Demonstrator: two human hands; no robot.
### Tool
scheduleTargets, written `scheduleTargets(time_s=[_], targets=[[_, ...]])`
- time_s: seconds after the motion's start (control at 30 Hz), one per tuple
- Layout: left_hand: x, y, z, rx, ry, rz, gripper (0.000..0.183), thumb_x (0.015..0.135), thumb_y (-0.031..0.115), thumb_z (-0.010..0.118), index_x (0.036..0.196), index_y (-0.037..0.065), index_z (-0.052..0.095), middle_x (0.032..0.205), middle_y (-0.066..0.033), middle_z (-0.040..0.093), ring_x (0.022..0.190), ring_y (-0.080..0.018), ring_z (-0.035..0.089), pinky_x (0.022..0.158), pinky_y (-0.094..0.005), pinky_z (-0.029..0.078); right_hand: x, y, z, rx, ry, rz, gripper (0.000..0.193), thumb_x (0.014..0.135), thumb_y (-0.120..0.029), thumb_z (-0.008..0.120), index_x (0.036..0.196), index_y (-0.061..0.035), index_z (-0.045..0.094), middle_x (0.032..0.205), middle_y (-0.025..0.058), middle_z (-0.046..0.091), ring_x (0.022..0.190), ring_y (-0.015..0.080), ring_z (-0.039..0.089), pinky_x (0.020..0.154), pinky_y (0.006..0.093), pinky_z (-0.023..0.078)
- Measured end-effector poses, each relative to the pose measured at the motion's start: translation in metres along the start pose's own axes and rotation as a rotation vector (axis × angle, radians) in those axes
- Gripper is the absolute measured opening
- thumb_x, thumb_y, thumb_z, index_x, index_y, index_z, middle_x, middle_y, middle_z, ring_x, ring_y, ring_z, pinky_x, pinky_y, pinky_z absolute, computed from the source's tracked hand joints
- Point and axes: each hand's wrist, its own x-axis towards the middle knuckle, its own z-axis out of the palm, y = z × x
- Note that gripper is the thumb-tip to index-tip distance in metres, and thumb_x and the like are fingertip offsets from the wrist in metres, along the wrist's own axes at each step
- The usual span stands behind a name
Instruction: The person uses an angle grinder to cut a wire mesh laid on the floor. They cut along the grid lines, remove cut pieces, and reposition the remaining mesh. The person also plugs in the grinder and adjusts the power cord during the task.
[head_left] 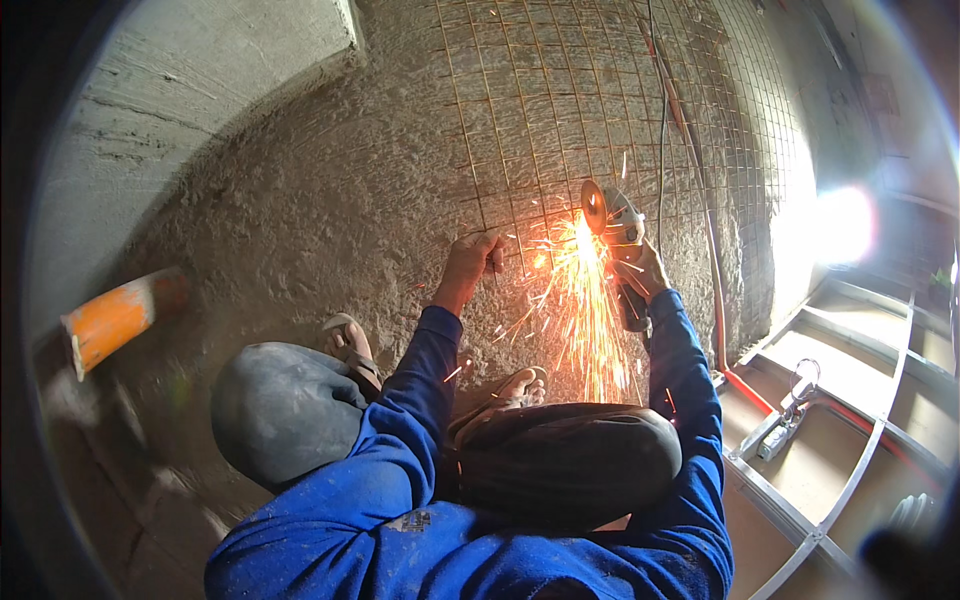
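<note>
My right hand (652, 270) is wrapped round the body of an angle grinder (627, 222). Its round disc (594, 207) meets the lower part of a rusty wire mesh (540, 120) lying over the rough ground. Bright orange sparks (588, 320) pour from the disc back toward my knees and sandalled feet. To the left of the sparks, my left hand (474, 264) is closed on the mesh's lower edge, its fingers pinched round a wire. The glare hides the exact spot where disc and wire touch.
An orange pipe (118, 318) sticks up at the left, near a concrete block (215, 90). A cable (660, 150) and a reddish hose (695, 170) run along the mesh's right side. At the lower right lies a metal frame (868, 455) with a tool (785, 425) on it.
</note>
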Motion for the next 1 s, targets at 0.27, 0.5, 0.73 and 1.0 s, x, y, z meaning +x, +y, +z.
scheduleTargets(time_s=[0.27, 0.5, 0.73, 1.0], targets=[[-0.004, 0.001, 0.000, -0.006, -0.016, 0.035, 0.034, 0.099, 0.039, 0.054, 0.094, 0.007, 0.061, 0.068, 0.0012, 0.059, 0.063, -0.0123, 0.060, 0.063, -0.0301, 0.051, -0.020, -0.020, -0.003, -0.255, 0.027, 0.066, 0.063, 0.067, -0.021, 0.082, 0.120, -0.0002, 0.054, 0.104, 0.0086, 0.064, 0.087, 0.0168, 0.063, 0.077, 0.0329, 0.053], [-0.005, 0.013, 0.007, 0.031, 0.128, -0.090, 0.031, 0.098, 0.037, 0.057, 0.105, 0.007, 0.060, 0.079, -0.0025, 0.061, 0.064, -0.0148, 0.064, 0.059, -0.0317, 0.055, -0.041, -0.032, -0.011, -0.054, 0.066, 0.006, 0.067, 0.064, -0.025, 0.083, 0.119, -0.0006, 0.054, 0.103, 0.0092, 0.064, 0.090, 0.0186, 0.063, 0.078, 0.0338, 0.053], [0.000, 0.009, 0.008, -0.105, 0.015, -0.054, 0.049, 0.090, 0.045, 0.067, 0.122, 0.009, 0.055, 0.087, -0.0065, 0.065, 0.072, -0.0211, 0.068, 0.059, -0.0336, 0.058, -0.059, -0.017, -0.003, -0.043, 0.067, 0.068, 0.068, 0.064, -0.025, 0.082, 0.121, -0.0017, 0.054, 0.102, 0.0080, 0.063, 0.086, 0.0176, 0.062, 0.076, 0.0335, 0.053], [0.001, 0.006, 0.008, -0.117, -0.004, -0.037, 0.055, 0.088, 0.048, 0.067, 0.125, 0.009, 0.055, 0.086, -0.0068, 0.067, 0.074, -0.0216, 0.069, 0.063, -0.0356, 0.058, -0.062, -0.010, 0.001, -0.072, 0.057, 0.112, 0.062, 0.064, -0.024, 0.079, 0.118, -0.0018, 0.057, 0.099, 0.0064, 0.063, 0.086, 0.0162, 0.061, 0.076, 0.0335, 0.052]])
